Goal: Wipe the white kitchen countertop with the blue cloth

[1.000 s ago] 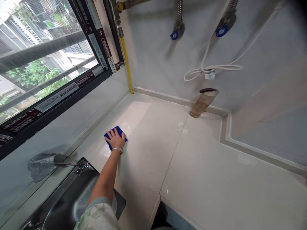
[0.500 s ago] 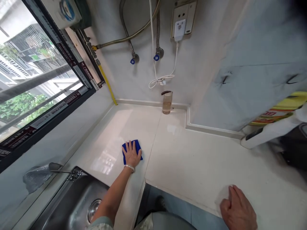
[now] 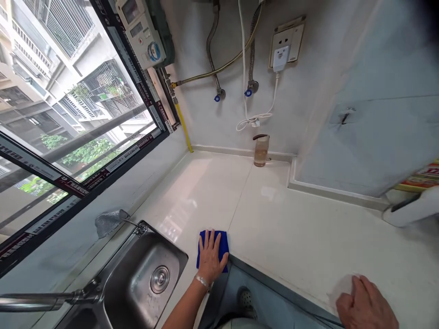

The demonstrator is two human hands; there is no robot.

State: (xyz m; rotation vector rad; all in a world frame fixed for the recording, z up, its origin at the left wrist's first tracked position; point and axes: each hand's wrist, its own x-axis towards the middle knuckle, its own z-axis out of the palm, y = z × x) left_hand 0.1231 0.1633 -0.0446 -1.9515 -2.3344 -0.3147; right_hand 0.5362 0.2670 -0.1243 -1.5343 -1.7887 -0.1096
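Observation:
My left hand (image 3: 210, 262) lies flat with fingers spread on a folded blue cloth (image 3: 223, 238), pressing it against the white countertop (image 3: 274, 219). The cloth sits at the counter's front edge, right of the sink, and its lower corner reaches past that edge. A bracelet (image 3: 202, 281) circles the left wrist. At the lower right, my right hand (image 3: 366, 304) rests on the counter with its fingers curled together. Nothing shows in it, though the underside is hidden.
A steel sink (image 3: 137, 274) with a tap (image 3: 37, 301) stands at the left. By the back wall is a glass of brownish liquid (image 3: 261, 153). A plugged-in white cable (image 3: 276, 91) hangs above it. A white object (image 3: 411, 208) and yellow packaging (image 3: 425, 176) are at the right.
My left hand has drawn the blue cloth back toward me, from the middle of the counter to its front edge. The view has turned left, and my right hand stays on the counter.

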